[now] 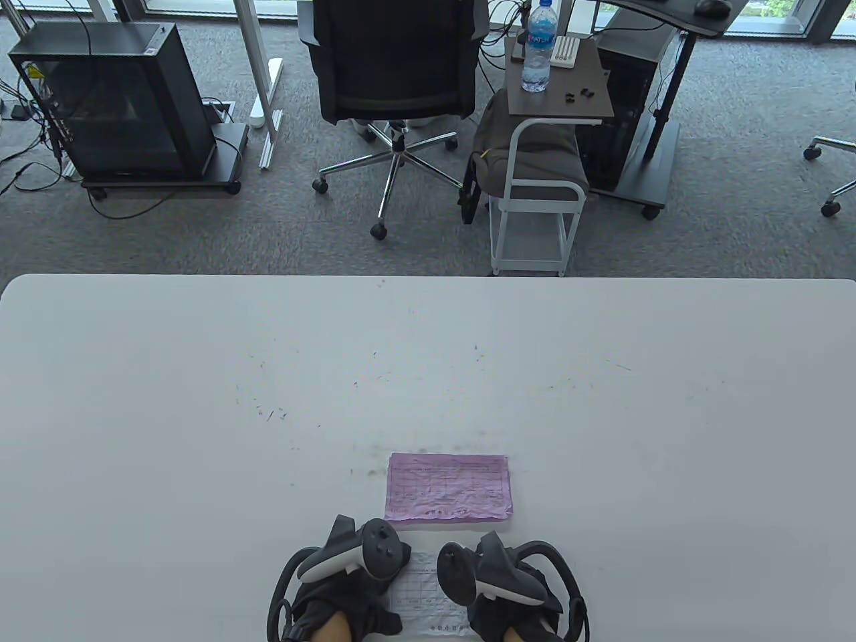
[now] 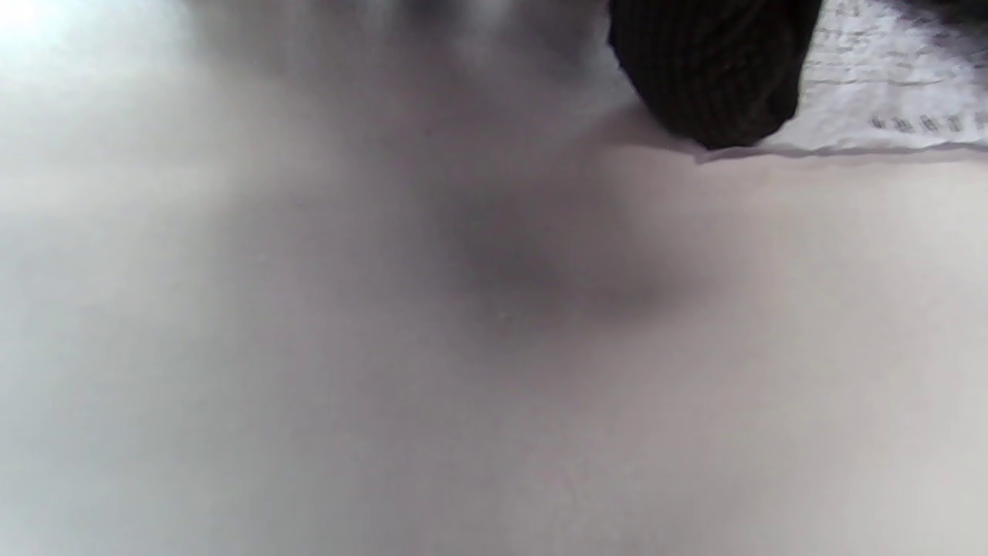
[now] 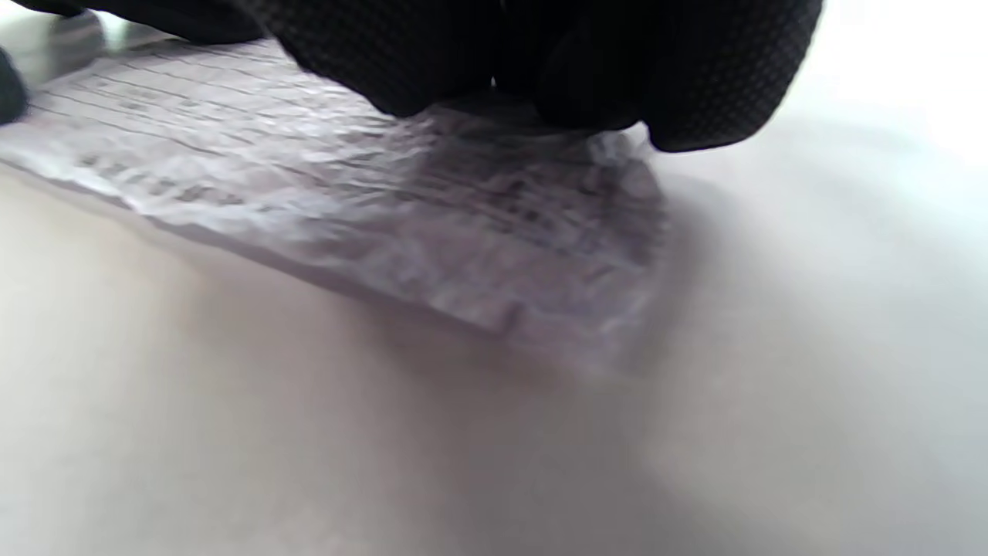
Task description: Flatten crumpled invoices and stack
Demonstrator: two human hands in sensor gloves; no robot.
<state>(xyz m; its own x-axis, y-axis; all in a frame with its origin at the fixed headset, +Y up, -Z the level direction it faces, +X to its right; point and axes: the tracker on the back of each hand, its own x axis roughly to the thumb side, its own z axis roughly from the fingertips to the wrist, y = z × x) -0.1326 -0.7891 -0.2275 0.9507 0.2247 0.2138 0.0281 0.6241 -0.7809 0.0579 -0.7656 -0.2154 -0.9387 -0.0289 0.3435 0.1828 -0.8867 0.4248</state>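
A wrinkled white invoice [image 1: 428,595] lies on the white table [image 1: 200,401] at the near edge, between my two hands. My left hand [image 1: 364,605] rests on its left side; in the left wrist view one gloved fingertip [image 2: 710,69] touches the sheet's edge [image 2: 888,85]. On its right side sits my right hand [image 1: 491,612], whose gloved fingertips [image 3: 695,69] press down on the creased paper [image 3: 386,201]. Neither hand curls around the sheet. Just beyond the hands a flattened purple invoice [image 1: 448,487] lies flat on the table. The trackers hide most of both hands from above.
Beyond the far table edge stand a black office chair [image 1: 394,60], a small side cart [image 1: 542,180] with a water bottle [image 1: 538,47], and a black computer case [image 1: 127,100] on the carpet.
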